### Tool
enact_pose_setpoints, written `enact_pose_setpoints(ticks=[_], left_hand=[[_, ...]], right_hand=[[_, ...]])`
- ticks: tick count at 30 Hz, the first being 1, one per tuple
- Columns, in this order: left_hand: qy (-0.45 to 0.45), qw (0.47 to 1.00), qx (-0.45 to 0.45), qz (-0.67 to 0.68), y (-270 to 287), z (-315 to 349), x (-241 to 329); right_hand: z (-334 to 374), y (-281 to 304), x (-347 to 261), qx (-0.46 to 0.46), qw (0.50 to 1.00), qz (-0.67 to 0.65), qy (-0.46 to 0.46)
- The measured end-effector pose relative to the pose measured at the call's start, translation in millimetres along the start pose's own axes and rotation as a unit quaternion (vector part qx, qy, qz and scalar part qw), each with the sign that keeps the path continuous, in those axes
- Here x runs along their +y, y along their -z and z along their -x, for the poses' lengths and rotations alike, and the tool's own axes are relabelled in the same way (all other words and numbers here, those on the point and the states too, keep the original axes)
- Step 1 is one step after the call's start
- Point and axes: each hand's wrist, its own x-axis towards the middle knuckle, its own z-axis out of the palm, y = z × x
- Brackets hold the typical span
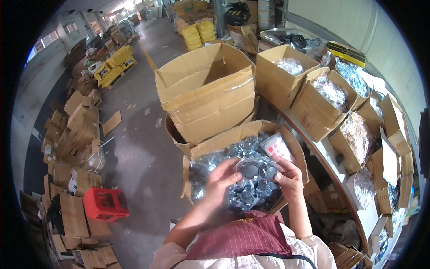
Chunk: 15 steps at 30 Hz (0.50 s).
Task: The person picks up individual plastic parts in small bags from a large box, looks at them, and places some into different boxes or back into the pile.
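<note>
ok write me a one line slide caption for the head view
Left hand and right hand holding a clear bag of round black parts over an open cardboard box of dark bagged items.

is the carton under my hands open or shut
Open: no flaps cover the top of the carton, and bagged dark parts show inside it, below the left hand and right hand.

Black round parts (250,172) in clear plastic bag (257,162)

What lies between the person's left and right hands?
A clear bag of round dark parts spans from the left hand to the right hand in the head view.
</note>
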Motion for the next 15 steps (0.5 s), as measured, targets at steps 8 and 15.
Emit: enact_pose_setpoints(ticks=[8, 15], left_hand=[[0.015, 1.0, 0.0, -0.017, -4.8, -2.3, -1.9], [0.1, 0.995, 0.014, 0.004, -5.7, -7.7, -6.5]], right_hand=[[3.3, 6.0, 6.0, 0.094, 0.994, 0.029, 0.038], [8.6, -8.6, -1.0, 0.122, 0.987, 0.102, 0.029]])
